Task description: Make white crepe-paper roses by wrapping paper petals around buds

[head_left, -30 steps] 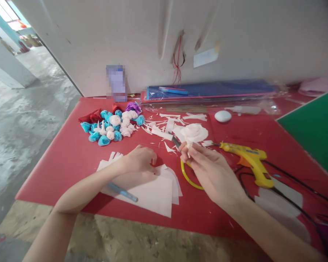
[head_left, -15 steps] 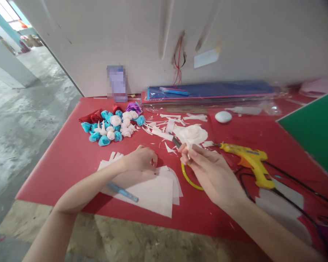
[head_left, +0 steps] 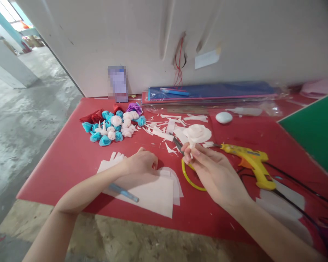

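My right hand pinches the short twisted base of a white paper flower, which faces up and away. Beneath that hand lie scissors with a yellow handle, partly covered. My left hand is over a stack of white paper sheets, its fingers curled inward. Whatever may be in those fingers is hidden. Across the stack's left part lies a blue pen, partly behind my left forearm. Further back, several blue, white, red and purple paper flowers sit in a cluster.
White paper scraps litter the middle of the red table. A yellow glue gun with a black cord lies at right. Behind are a white egg-shaped object, plastic-wrapped blue sheets and a blurred-out upright rectangle. A green board stands right.
The white flower and my right hand have shifted slightly to the right. My left hand has moved a little over the paper stack, its fingers still curled.
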Tool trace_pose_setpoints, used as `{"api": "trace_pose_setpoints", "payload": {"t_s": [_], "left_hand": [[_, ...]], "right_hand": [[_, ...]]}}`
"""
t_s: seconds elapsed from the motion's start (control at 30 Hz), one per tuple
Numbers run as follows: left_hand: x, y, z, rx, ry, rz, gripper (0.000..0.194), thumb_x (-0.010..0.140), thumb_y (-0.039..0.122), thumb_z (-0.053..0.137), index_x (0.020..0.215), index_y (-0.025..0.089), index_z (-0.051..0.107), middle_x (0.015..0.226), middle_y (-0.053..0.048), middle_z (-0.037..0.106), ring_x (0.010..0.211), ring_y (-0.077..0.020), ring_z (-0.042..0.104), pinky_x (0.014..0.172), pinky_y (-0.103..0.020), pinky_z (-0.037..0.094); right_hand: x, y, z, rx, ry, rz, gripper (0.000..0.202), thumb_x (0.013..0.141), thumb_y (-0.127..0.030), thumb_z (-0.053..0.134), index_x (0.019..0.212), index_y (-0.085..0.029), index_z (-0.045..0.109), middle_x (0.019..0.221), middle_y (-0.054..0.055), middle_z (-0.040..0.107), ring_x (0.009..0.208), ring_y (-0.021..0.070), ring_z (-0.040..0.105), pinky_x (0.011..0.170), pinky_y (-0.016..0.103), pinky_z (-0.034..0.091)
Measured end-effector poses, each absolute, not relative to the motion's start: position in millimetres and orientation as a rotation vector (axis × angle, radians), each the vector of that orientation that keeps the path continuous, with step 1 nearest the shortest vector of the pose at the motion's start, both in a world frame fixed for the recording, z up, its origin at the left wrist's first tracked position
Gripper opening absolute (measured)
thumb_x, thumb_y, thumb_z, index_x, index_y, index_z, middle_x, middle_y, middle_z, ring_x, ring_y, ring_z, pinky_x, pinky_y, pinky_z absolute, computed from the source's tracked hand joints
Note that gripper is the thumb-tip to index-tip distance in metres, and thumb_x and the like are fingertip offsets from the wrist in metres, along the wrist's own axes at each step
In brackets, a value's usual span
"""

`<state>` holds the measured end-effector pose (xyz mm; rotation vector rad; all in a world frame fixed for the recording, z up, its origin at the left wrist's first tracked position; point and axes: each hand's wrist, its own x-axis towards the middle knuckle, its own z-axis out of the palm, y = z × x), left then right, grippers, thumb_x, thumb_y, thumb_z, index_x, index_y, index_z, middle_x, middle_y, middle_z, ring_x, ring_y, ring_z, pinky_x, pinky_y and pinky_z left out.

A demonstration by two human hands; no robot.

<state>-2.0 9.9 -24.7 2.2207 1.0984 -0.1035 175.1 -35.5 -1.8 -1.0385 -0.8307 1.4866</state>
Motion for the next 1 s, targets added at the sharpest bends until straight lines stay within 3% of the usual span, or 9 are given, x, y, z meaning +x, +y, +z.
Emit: {"api": "trace_pose_setpoints", "payload": {"t_s": [0.17, 0.27, 0.4, 0.53, 0.63, 0.83, 1.0], "left_hand": [[-5.7, 13.9, -26.9, 2.216, 1.015, -0.029, 0.009, 0.065, 0.024, 0.061, 0.064, 0.016, 0.058, 0.069, 0.002, 0.062, 0.068, -0.0142, 0.055, 0.088, -0.041, 0.034], [-6.6, 13.6, -16.1, 2.21, 0.956, 0.06, 0.005, 0.068, 0.02, 0.06, 0.067, 0.016, 0.058, 0.07, 0.002, 0.062, 0.064, -0.011, 0.055, 0.073, -0.029, 0.042], [-5.5, 8.1, 7.2, 2.211, 0.924, 0.242, 0.007, 0.076, 0.013, 0.053, 0.075, 0.016, 0.059, 0.074, 0.001, 0.064, 0.06, -0.0067, 0.054, 0.057, -0.018, 0.043], [-8.6, 4.9, 19.0, 2.433, 0.672, 0.886, 0.008, 0.08, 0.017, 0.054, 0.076, 0.014, 0.06, 0.078, -0.004, 0.067, 0.072, -0.01, 0.061, 0.067, -0.021, 0.05], [-14.4, 7.0, 19.0, 2.68, 0.389, 1.234, 0.006, 0.079, 0.01, 0.055, 0.081, 0.012, 0.06, 0.083, -0.007, 0.069, 0.083, -0.0145, 0.063, 0.076, -0.028, 0.051], [-15.8, 5.7, 16.2, 2.749, 0.202, 1.186, 0.009, 0.078, 0.01, 0.055, 0.084, 0.015, 0.06, 0.091, -0.008, 0.069, 0.089, -0.0159, 0.063, 0.079, -0.03, 0.053], [-4.9, -0.2, 15.8, 2.522, 0.155, 1.116, 0.003, 0.075, 0.021, 0.061, 0.077, 0.019, 0.062, 0.078, -0.005, 0.07, 0.08, -0.0154, 0.066, 0.077, -0.028, 0.054]], "right_hand": [[176.1, -35.4, 0.3, -1.051, -0.839, 1.469, 0.01, 0.065, -0.032, 0.07, 0.06, -0.024, 0.067, 0.073, -0.001, 0.055, 0.062, 0.0101, 0.043, 0.062, 0.025, 0.041], [178.1, -35.5, 1.3, -1.056, -0.837, 1.458, 0.01, 0.065, -0.033, 0.069, 0.06, -0.024, 0.066, 0.072, -0.001, 0.056, 0.061, 0.0099, 0.043, 0.061, 0.025, 0.04], [182.4, -34.8, 2.8, -1.044, -0.854, 1.425, 0.007, 0.067, -0.032, 0.068, 0.063, -0.026, 0.068, 0.072, -0.002, 0.057, 0.061, 0.0098, 0.045, 0.061, 0.025, 0.041], [185.3, -33.9, 3.1, -1.012, -0.86, 1.43, 0.005, 0.067, -0.032, 0.068, 0.065, -0.028, 0.069, 0.076, -0.002, 0.06, 0.063, 0.0099, 0.048, 0.062, 0.024, 0.043], [186.3, -33.8, 2.5, -1.001, -0.872, 1.456, 0.004, 0.066, -0.032, 0.07, 0.065, -0.028, 0.07, 0.077, -0.003, 0.061, 0.072, 0.0102, 0.052, 0.07, 0.022, 0.044], [182.2, -37.5, 4.2, -1.022, -0.948, 1.516, 0.009, 0.063, -0.038, 0.072, 0.06, -0.029, 0.069, 0.078, -0.003, 0.066, 0.081, 0.0126, 0.057, 0.082, 0.025, 0.043], [177.0, -46.0, 6.9, -1.036, -1.032, 1.528, 0.006, 0.065, -0.039, 0.07, 0.068, -0.034, 0.071, 0.074, -0.002, 0.068, 0.078, 0.0166, 0.06, 0.082, 0.032, 0.045]]}}
